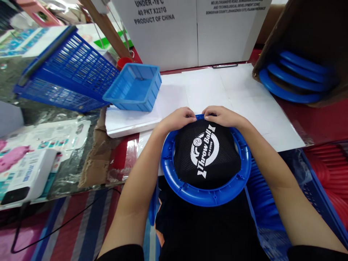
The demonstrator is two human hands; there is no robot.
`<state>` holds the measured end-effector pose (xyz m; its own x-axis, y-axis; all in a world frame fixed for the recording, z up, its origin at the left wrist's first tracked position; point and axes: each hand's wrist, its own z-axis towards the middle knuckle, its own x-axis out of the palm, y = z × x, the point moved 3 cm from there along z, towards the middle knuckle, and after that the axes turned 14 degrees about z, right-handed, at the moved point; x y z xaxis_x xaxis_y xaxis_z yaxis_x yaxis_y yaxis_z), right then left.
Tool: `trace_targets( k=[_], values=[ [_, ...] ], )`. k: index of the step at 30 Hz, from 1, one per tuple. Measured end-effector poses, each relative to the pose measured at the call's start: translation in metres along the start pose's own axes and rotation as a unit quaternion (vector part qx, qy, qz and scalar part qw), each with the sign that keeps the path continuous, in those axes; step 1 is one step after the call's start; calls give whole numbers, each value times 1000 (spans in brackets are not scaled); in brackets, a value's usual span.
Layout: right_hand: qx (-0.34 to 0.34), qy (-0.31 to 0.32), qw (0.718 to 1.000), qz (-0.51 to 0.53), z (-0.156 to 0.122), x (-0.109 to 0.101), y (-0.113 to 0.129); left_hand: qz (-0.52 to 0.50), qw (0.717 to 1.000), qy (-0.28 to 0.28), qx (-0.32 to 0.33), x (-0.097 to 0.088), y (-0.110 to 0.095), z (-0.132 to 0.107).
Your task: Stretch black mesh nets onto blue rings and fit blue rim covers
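Note:
A blue plastic ring [206, 195] lies in front of me at the near edge of a white board [244, 98]. Black mesh netting [206, 156] printed "Throw Ball" in white covers its middle. My left hand [178, 119] and my right hand [221, 116] rest side by side on the ring's far rim. The fingers of both hands are curled and pinch the edge of the netting against the rim.
A small blue tray [134, 87] and a large blue basket [67, 69] stand at the left. A brown carton [307, 43] at the right holds stacked blue rings [293, 78]. White cartons [190, 32] stand behind. Red rings [331, 170] lie at the right.

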<state>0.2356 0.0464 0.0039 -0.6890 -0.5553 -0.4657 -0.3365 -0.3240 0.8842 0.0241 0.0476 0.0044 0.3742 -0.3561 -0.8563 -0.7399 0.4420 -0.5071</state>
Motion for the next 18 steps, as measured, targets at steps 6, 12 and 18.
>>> trace_targets(
  k=[6,12,18],
  values=[
    [5,-23,1000,-13,3,3,-1,49,998,-34,-15,2,-5,-5],
    [8,-20,1000,-22,2,2,3,96,991,-84,30,8,-19,-17],
    [20,-154,988,-19,-19,-35,-1,241,963,-77,-89,0,-28,-25]
  ],
)
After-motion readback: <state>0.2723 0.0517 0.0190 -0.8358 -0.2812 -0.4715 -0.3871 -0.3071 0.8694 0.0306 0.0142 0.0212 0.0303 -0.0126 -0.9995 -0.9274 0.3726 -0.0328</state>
